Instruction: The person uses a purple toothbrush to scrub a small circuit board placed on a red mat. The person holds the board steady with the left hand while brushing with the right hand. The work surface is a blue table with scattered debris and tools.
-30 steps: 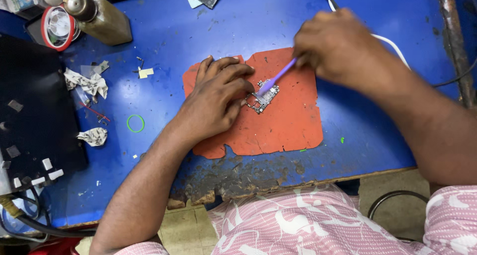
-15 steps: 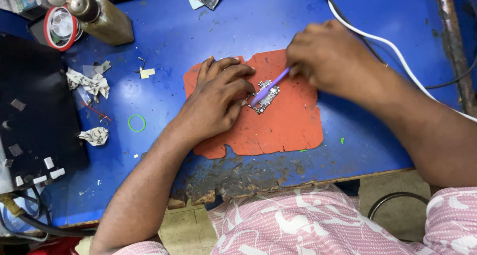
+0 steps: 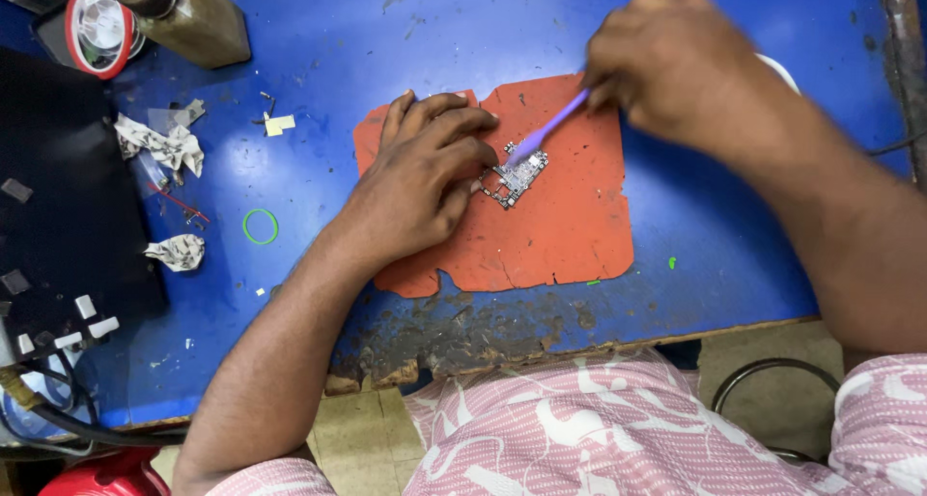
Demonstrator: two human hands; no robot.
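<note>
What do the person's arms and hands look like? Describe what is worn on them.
Both forearms are bare. The left hand and the right hand wear no gloves, and no rings, watch or bands show. Short sleeves of a pink striped shirt with a white pattern appear at the bottom edge. The right hand is somewhat blurred, so fine details there cannot be told.

Around the board the orange mat lies bare to the right and toward the near edge, so a hand can pass there. The left hand blocks the board's left side; the right hand and purple tool cover the approach from above right. On the blue table, the far left is crowded by a bottle, a red-rimmed reel, paper scraps and a green ring.
</note>
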